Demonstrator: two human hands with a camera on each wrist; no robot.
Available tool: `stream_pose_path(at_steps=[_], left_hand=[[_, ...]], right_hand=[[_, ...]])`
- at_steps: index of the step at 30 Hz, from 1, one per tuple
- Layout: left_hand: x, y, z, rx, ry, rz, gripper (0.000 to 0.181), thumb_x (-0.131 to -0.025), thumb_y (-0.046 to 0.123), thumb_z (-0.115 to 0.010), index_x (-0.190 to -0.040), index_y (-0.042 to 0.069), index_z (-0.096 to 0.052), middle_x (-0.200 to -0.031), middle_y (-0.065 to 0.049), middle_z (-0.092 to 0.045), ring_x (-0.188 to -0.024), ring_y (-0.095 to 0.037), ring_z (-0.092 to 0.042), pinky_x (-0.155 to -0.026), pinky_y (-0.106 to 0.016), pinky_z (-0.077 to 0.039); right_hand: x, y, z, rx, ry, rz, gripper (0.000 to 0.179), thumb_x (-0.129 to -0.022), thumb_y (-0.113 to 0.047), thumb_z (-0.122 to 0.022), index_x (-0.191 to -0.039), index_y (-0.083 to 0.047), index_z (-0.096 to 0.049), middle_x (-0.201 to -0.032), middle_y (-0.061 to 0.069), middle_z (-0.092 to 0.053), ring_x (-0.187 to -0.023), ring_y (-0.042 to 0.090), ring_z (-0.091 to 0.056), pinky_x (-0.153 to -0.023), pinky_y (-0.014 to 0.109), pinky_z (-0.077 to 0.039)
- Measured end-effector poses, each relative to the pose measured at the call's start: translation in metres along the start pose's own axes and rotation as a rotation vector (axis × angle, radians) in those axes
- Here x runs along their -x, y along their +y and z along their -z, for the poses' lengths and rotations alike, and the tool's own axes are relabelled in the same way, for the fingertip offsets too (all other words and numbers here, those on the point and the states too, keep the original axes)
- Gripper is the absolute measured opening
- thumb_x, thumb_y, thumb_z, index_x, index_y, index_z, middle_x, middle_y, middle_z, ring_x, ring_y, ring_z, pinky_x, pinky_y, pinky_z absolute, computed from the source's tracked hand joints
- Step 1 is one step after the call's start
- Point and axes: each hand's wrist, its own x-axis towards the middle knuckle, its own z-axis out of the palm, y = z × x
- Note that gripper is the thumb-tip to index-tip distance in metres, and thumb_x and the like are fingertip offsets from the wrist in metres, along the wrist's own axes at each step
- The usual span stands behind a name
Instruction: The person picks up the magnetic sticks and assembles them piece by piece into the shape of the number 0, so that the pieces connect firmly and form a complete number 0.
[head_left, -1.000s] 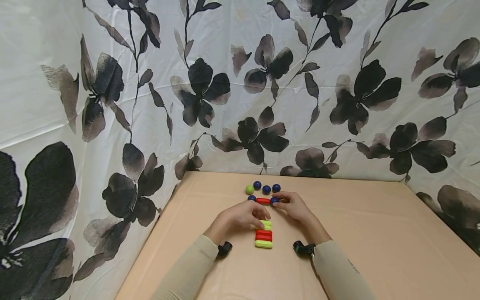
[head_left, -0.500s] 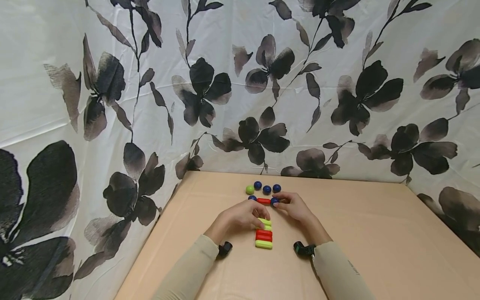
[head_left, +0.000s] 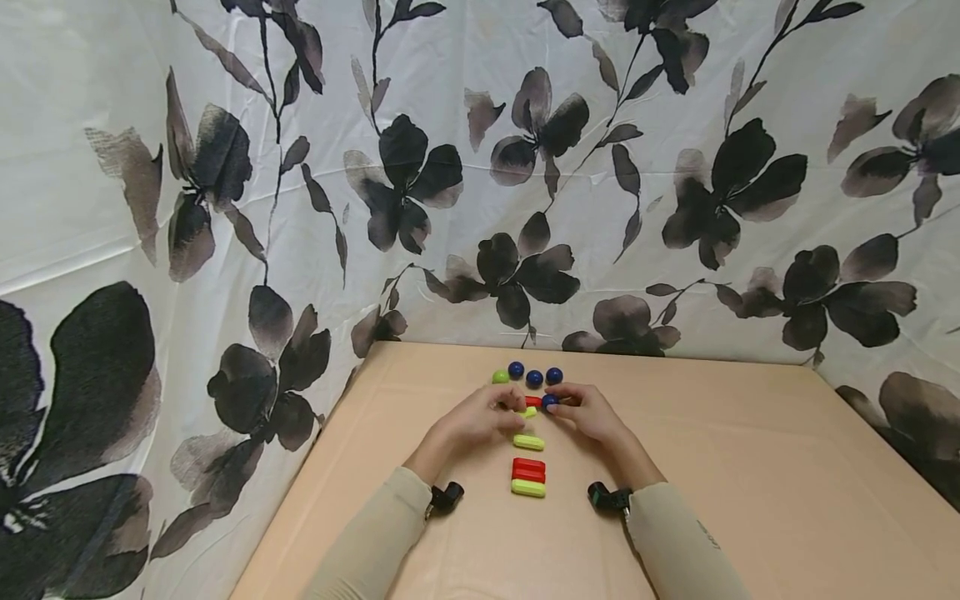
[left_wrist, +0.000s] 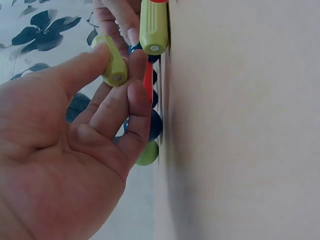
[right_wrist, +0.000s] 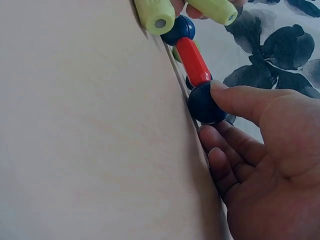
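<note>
My left hand [head_left: 480,421] pinches a yellow-green magnetic rod [left_wrist: 116,65] between thumb and fingers, lifted off the table. Thumb and fingers of my right hand [head_left: 594,414] hold a dark blue ball [right_wrist: 204,104]. That ball sits at one end of a red magnetic rod [right_wrist: 194,60], and a second blue ball [right_wrist: 178,31] is at the rod's other end. In the head view the left fingers cover this second ball. Another yellow-green rod [head_left: 528,442] lies on the table just in front of the left hand.
Closer to the person, two red rods [head_left: 528,470] lie side by side against a yellow-green rod [head_left: 528,489]. Behind the hands sit a green ball [head_left: 500,377] and several blue balls [head_left: 534,379]. A floral cloth [head_left: 450,275] hangs behind the tan table [head_left: 712,467].
My left hand has picked a yellow-green rod from the row and carried it away from the person, toward the red rod. My right hand keeps its hold on the blue ball.
</note>
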Motion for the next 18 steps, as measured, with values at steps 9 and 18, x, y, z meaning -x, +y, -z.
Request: stream_pose_path(at_steps=[9, 18], left_hand=[[-0.001, -0.005, 0.007, 0.063, -0.030, 0.025, 0.019, -0.103, 0.014, -0.065, -0.118, 0.012, -0.077, -0.124, -0.017, -0.070, -0.109, -0.032, -0.072, -0.098, -0.039, -0.058], [0.000, -0.012, 0.010, 0.051, -0.021, 0.101, 0.026, -0.099, 0.018, -0.072, -0.122, 0.006, -0.076, -0.104, -0.009, -0.074, -0.087, -0.023, -0.078, -0.075, -0.032, -0.059]], right_hand=[[0.000, -0.002, 0.000, -0.015, -0.001, -0.001, 0.036, -0.096, -0.009, -0.074, -0.131, -0.001, -0.070, -0.121, 0.019, -0.073, -0.098, 0.024, -0.067, -0.082, 0.018, -0.053], [0.000, -0.002, -0.001, -0.021, -0.015, 0.003, 0.038, -0.097, -0.001, -0.070, -0.133, 0.009, -0.064, -0.125, 0.029, -0.069, -0.105, 0.037, -0.066, -0.081, 0.016, -0.051]])
